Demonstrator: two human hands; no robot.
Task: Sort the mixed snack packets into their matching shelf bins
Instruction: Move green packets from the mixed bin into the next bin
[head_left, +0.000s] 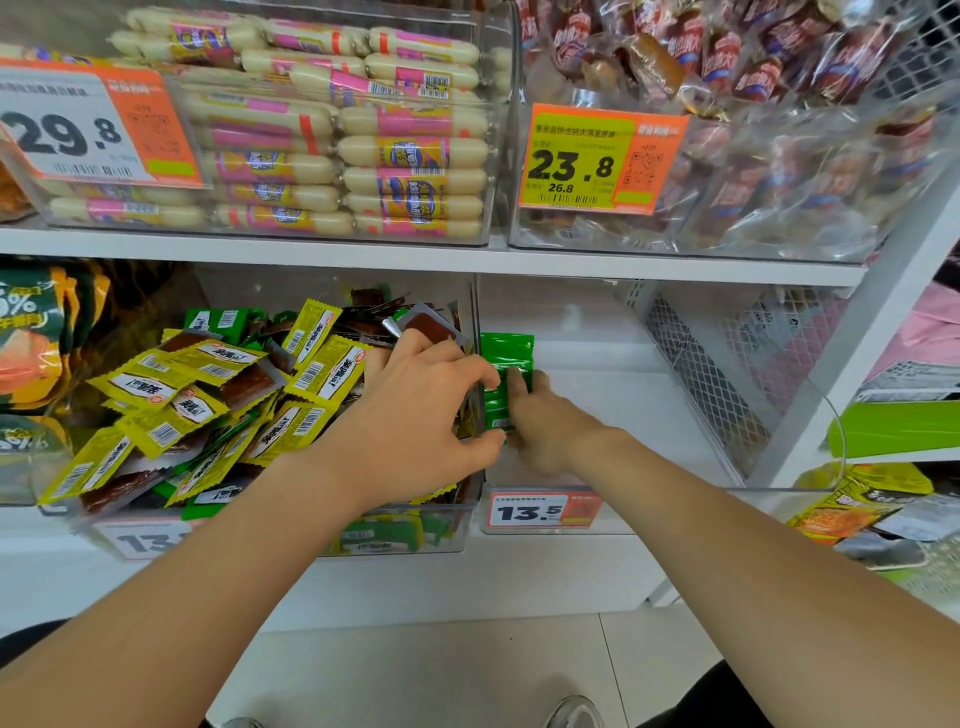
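A clear bin (457, 525) on the lower shelf is full of mixed yellow packets (322, 374) and green packets (218, 319). To its right stands a second clear bin (639, 499), almost bare. Green packets (506, 353) stand on edge against that bin's left wall. My left hand (421, 410) reaches over the divide, thumb and fingers curled toward the green packets. My right hand (540, 421) is inside the right bin, its fingers pinching the same green packets from the right. The lower part of those packets is hidden by both hands.
The upper shelf carries a bin of white sausages (363, 130) and a bin of dark red snack packs (753, 130). Orange price tags (592, 161) hang on the bins. A wire mesh side panel (701, 374) closes the shelf at right. Other packets (857, 504) lie far right.
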